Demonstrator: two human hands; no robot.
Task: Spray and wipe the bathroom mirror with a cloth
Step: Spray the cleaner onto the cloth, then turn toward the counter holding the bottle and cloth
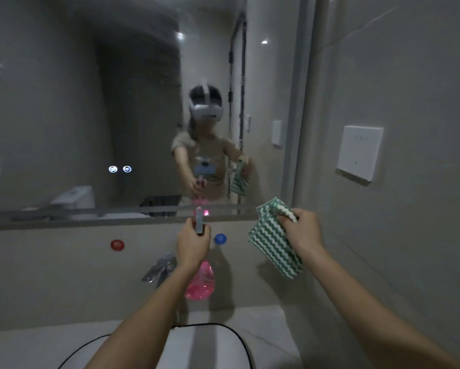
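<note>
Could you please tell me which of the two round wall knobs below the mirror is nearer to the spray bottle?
The blue knob, right beside the spray bottle; the red knob sits well off to the left.

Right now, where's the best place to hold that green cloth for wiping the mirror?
Hold the green cloth at its bunched top edge, from the right, as the right hand does; the rest hangs free toward the mirror, ready to wipe.

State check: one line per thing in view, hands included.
left hand: grips the spray bottle's head
spray bottle: held up, nozzle toward the mirror, pink liquid inside
right hand: fingers curled round the cloth
cloth: bunched at the top, hanging, off the glass
mirror: no cloth contact; wetness cannot be told
faucet: no water seen running
</note>
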